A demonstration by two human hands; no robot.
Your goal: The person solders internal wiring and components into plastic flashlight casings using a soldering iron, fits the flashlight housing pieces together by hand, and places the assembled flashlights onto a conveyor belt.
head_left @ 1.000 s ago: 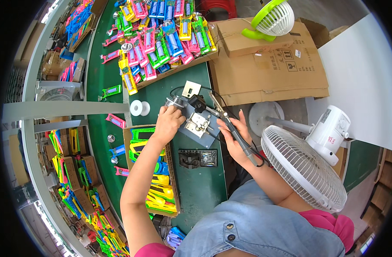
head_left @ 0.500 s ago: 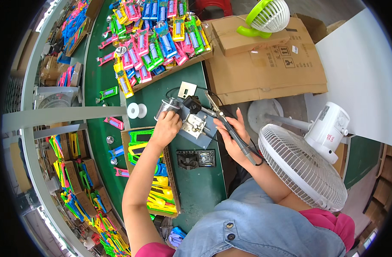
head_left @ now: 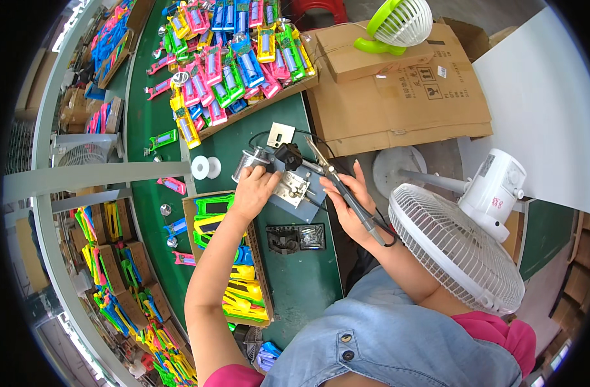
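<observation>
My left hand rests on a small metal fixture lying on a grey plate on the green bench; the fingers press something small against it that I cannot make out. My right hand grips a soldering iron like a pen, its tip pointing up-left toward the fixture beside a black part. A metal spool stands just past my left hand.
A cardboard tray of green, yellow and blue plastic parts lies under my left forearm. A black holder sits near me. Farther off are a board of coloured packaged items, cardboard boxes, a white roll and a white fan.
Both hands stay at the fixture; the view has shifted slightly, and the soldering iron tip sits a little closer to the fixture.
</observation>
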